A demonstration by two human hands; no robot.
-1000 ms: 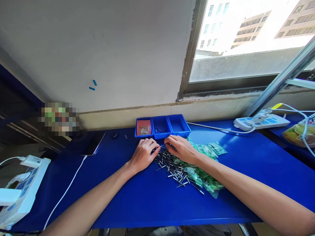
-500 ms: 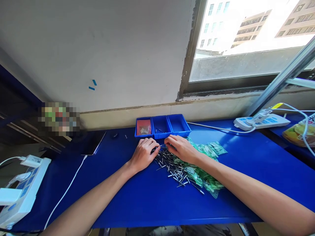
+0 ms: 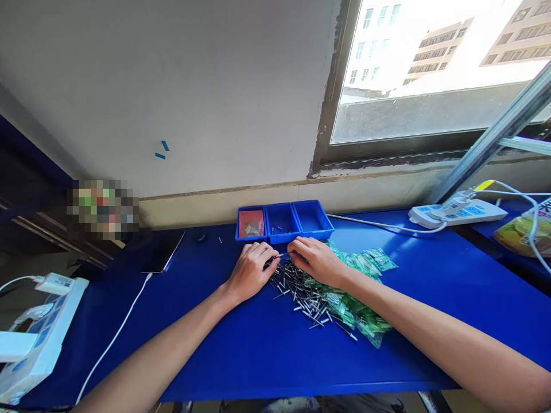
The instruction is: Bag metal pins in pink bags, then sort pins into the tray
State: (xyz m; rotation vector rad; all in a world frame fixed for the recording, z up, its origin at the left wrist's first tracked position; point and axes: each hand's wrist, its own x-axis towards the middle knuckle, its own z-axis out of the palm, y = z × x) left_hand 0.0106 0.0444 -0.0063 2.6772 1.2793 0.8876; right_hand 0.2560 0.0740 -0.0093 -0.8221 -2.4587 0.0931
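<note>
Between my two hands is a thin metal blind rivet (image 3: 283,254), its ends running into the closed fingertips on either side. My left hand (image 3: 253,268) is curled, thumb against fingers, with dark rivet ends showing by the thumb. From the other side, my right hand (image 3: 319,261) pinches the same rivet. Under and in front of the hands lies a loose pile of blind rivets (image 3: 307,295), pointing every way. Small green-printed clear bags (image 3: 373,263) are heaped right of the pile, partly hidden by my right forearm.
Behind the hands stand three joined blue bins (image 3: 284,237); the left holds a red card (image 3: 251,217) and small pieces, the middle a few rivets. A phone (image 3: 166,252) on a white cable lies left. Power strips (image 3: 465,213) sit at both sides. One rivet (image 3: 220,240) lies apart.
</note>
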